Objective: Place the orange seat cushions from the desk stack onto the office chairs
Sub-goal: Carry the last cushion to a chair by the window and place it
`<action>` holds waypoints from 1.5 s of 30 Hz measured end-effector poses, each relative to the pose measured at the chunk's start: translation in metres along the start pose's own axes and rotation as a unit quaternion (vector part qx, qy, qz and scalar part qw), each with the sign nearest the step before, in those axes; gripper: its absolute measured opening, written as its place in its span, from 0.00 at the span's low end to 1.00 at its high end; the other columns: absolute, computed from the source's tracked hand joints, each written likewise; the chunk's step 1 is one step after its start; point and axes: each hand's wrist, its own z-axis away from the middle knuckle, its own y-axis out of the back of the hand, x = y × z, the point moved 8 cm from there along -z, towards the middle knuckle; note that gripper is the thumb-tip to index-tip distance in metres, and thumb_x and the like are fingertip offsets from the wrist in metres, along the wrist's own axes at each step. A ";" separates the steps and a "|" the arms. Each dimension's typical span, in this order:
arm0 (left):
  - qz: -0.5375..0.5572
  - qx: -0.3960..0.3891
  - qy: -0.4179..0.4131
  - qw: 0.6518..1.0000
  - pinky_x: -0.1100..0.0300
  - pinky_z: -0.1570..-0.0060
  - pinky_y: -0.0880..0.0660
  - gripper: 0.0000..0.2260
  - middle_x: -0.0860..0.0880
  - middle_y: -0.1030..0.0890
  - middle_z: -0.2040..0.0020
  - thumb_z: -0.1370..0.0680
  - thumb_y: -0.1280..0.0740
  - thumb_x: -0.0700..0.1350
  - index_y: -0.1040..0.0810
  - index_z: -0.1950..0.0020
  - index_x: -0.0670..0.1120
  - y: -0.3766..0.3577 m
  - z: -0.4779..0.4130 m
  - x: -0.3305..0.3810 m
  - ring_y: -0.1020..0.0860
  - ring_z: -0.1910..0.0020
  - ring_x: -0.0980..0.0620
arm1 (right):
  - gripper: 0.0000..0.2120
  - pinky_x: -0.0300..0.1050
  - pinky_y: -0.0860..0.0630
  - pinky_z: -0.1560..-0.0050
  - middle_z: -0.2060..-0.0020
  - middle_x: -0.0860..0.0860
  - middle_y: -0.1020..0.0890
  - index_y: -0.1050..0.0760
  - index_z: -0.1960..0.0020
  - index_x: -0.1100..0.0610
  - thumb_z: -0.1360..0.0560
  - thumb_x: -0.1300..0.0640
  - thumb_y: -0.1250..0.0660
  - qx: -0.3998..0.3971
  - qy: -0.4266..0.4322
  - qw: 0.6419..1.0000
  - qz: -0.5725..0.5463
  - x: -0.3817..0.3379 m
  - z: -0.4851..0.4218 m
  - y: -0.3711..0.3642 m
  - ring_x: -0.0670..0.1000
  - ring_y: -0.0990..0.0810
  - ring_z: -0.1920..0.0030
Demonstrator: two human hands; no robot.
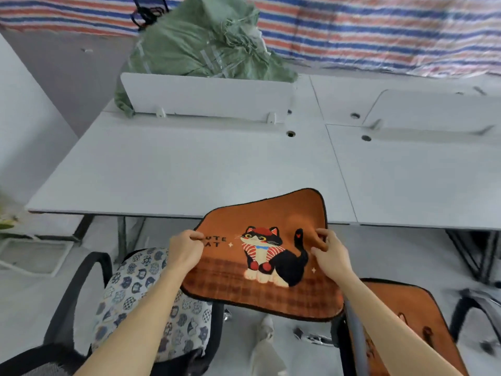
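An orange seat cushion [271,289] with a black-and-white cat picture is held in the air in front of the white desk [176,172], its far edge over the desk's front edge. My left hand [187,249] pinches its left side and my right hand [329,253] pinches its right side. Below left stands an office chair [81,289] with black armrests and a white and blue patterned cushion [135,289] on its seat. At the lower right, a second chair carries another orange cushion [401,308], partly hidden by my right forearm.
A white divider panel [206,96] stands at the back of the desk with a big green sack [200,42] behind it. A second desk [420,172] adjoins on the right. A striped tarp [379,31] hangs behind. Small scraps lie on the floor between the chairs.
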 end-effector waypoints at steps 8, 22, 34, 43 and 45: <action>0.075 -0.087 -0.067 0.991 0.55 0.48 0.24 0.13 0.50 0.18 0.42 0.22 0.36 0.40 0.15 0.46 0.54 -0.027 0.115 0.079 0.21 0.46 0.50 | 0.24 0.53 0.17 0.49 0.39 0.49 0.22 0.31 0.32 0.40 0.22 0.62 0.33 0.156 0.050 0.980 -0.111 0.034 0.150 0.156 0.53 0.18 0.45; 0.069 -0.288 -0.219 0.930 0.49 0.45 0.26 0.29 0.48 0.28 0.36 0.28 0.27 0.48 0.34 0.30 0.48 -0.345 0.410 0.331 0.25 0.40 0.45 | 0.23 0.26 0.27 0.64 0.46 0.52 0.19 0.28 0.34 0.48 0.22 0.68 0.32 0.400 -0.023 0.898 -0.183 0.324 0.398 0.468 0.23 0.25 0.55; -0.056 -0.425 -0.289 0.856 0.54 0.61 0.33 0.09 0.48 0.26 0.64 0.30 0.36 0.38 0.36 0.64 0.46 -0.586 0.614 0.468 0.27 0.62 0.45 | 0.13 0.51 0.19 0.51 0.48 0.49 0.20 0.31 0.39 0.46 0.20 0.50 0.32 0.575 -0.163 0.793 -0.120 0.545 0.496 0.644 0.54 0.19 0.52; -0.017 -0.507 -0.285 0.813 0.49 0.59 0.25 0.10 0.45 0.20 0.56 0.32 0.39 0.35 0.25 0.55 0.46 -0.793 0.662 0.603 0.23 0.58 0.42 | 0.09 0.44 0.32 0.45 0.43 0.49 0.23 0.27 0.38 0.51 0.18 0.55 0.37 0.646 -0.209 0.734 -0.027 0.664 0.464 0.790 0.45 0.27 0.47; -0.005 -0.528 -0.287 0.799 0.43 0.52 0.20 0.22 0.47 0.17 0.50 0.31 0.40 0.32 0.22 0.44 0.53 -0.834 0.686 0.638 0.19 0.52 0.40 | 0.09 0.44 0.32 0.46 0.42 0.51 0.23 0.28 0.37 0.51 0.17 0.56 0.37 0.656 -0.226 0.720 -0.007 0.686 0.461 0.820 0.47 0.26 0.46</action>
